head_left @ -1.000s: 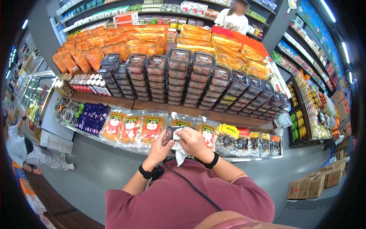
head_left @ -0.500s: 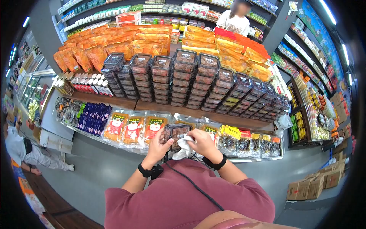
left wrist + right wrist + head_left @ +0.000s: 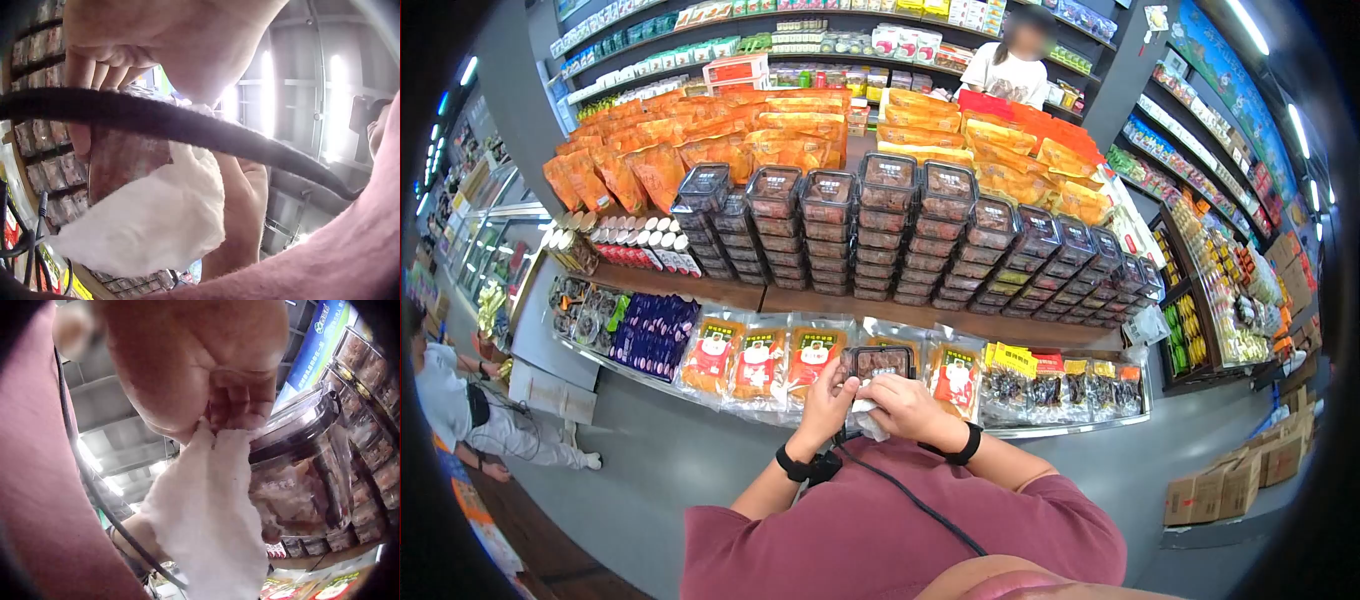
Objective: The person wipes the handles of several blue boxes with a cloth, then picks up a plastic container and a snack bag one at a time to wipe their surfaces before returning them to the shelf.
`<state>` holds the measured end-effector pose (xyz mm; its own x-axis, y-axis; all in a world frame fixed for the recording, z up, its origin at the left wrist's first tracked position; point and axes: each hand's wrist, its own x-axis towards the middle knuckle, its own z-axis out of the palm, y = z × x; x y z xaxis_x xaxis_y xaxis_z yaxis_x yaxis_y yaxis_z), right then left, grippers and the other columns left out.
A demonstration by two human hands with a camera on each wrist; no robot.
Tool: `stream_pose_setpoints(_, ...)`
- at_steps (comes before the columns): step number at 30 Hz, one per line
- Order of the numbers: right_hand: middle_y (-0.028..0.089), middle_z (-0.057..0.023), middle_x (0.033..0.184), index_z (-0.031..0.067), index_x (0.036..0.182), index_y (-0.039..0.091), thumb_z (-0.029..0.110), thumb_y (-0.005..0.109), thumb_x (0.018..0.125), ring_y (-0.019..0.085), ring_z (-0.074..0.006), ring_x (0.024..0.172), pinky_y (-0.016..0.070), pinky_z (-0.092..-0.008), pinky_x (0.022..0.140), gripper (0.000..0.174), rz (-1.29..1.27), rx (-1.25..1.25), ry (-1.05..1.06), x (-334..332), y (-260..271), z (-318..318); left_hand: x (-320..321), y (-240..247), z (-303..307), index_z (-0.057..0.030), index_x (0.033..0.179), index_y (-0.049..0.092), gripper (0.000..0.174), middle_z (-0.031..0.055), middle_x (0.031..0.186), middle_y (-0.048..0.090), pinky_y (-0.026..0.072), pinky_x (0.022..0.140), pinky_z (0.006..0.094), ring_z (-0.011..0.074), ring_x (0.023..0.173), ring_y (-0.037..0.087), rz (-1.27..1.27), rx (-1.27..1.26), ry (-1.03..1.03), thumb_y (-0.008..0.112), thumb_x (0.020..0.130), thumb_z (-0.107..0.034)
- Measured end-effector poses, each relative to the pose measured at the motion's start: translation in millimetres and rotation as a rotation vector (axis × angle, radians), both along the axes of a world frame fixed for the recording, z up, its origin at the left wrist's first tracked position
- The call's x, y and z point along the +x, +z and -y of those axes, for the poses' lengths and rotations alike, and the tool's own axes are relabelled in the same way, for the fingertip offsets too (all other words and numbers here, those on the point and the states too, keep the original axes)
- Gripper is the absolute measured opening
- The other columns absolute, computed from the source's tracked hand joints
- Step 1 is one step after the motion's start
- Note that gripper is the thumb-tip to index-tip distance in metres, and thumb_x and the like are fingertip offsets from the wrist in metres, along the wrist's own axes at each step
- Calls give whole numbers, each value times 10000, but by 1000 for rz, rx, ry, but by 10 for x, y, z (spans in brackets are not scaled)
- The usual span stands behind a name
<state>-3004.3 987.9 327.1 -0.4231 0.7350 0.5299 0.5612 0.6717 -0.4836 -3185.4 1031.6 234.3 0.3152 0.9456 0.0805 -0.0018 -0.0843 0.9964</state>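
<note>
My left hand (image 3: 827, 400) grips a clear plastic food box (image 3: 883, 361) by its left side, its dark-rimmed lid facing up. Reddish-brown pieces show through the box wall (image 3: 294, 494) in the right wrist view. A white cloth (image 3: 209, 512) is pinched in the curled fingers of my right hand (image 3: 912, 410), at the near edge of the lid. The cloth's loose end (image 3: 150, 219) hangs below the box, hiding part of it in the left wrist view. Both hands are close together in front of my chest.
Tall stacks of similar boxes (image 3: 887, 220) stand across the counter. Orange pouches (image 3: 790, 130) fill the back. Flat packs (image 3: 757, 362) and small yellow-topped bags (image 3: 1008, 375) lie along the front edge. One person (image 3: 1008, 75) stands behind the display, another (image 3: 460, 390) at left.
The right hand and cloth first move right, uncovering the lid, then come back left to the box's near edge. The box now shows slightly farther right than at first.
</note>
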Motion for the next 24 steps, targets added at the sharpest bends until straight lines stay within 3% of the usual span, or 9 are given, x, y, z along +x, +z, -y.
stream_pose_setpoints(5,606,-90,880,56,1009,629,55,710,735,631,-295,818,531,-388,698,285,62,64,-41,-43,-23,-79,-94,9,20,88,1441,397,604,139,1162,667,504,810,246,96,982,609,-13,1,-1,607,1019,-290)
stream_pose_setpoints(7,613,-85,870,58,991,635,58,715,728,623,-290,811,528,-386,697,275,29,131,-114,-60,-81,-116,-150,46,23,69,1419,421,619,197,1268,651,541,863,293,183,1075,663,-3,-115,-56,670,978,-286)
stream_pose_setpoints(8,620,-82,866,60,964,642,63,724,721,622,-285,816,524,-386,701,256,24,138,-164,-59,-118,-146,-163,86,18,69,1419,421,619,197,1268,651,541,863,293,183,1075,663,-3,-108,-52,670,978,-286)
stream_pose_setpoints(11,629,-81,878,61,933,647,64,732,711,629,-283,829,523,-391,716,237,48,136,-292,23,-61,-222,-177,289,130,45,1408,443,597,154,1182,689,542,826,273,138,1005,670,-117,-60,-84,706,952,-237)
stream_pose_setpoints(15,627,-112,912,51,893,650,10,713,692,619,-321,878,523,-406,754,214,-79,120,-282,53,-74,-214,-201,107,141,28,1397,455,603,121,1116,698,544,795,258,107,946,670,17,-178,-97,744,917,-194)
stream_pose_setpoints(19,657,-157,1086,14,974,588,-35,666,762,636,-349,1051,526,-392,889,231,-282,13,-350,311,-177,-188,-357,73,108,24,1413,418,629,137,1124,690,551,810,271,139,960,677,108,-172,-9,742,920,-192)
stream_pose_setpoints(20,663,-171,1147,4,1016,550,-48,632,810,647,-307,1105,519,-369,923,228,-350,-88,-344,443,-235,-171,-403,64,89,20,1420,399,628,145,1131,684,555,827,279,158,975,679,168,-204,24,731,928,-185)
stream_pose_setpoints(21,667,-155,1136,4,1024,539,-58,606,833,655,-238,1089,518,-332,905,212,-582,-288,-344,528,-340,-144,-438,46,60,15,1427,379,628,153,1138,678,559,843,288,177,990,680,229,-237,53,720,936,-179)
stream_pose_setpoints(24,670,-138,1121,10,1036,531,-46,585,859,654,-185,1065,510,-290,896,193,-694,-507,-363,706,-413,-61,-554,113,28,-18,1388,377,556,158,1190,644,551,896,320,196,1064,654,331,-288,0,683,934,-112)
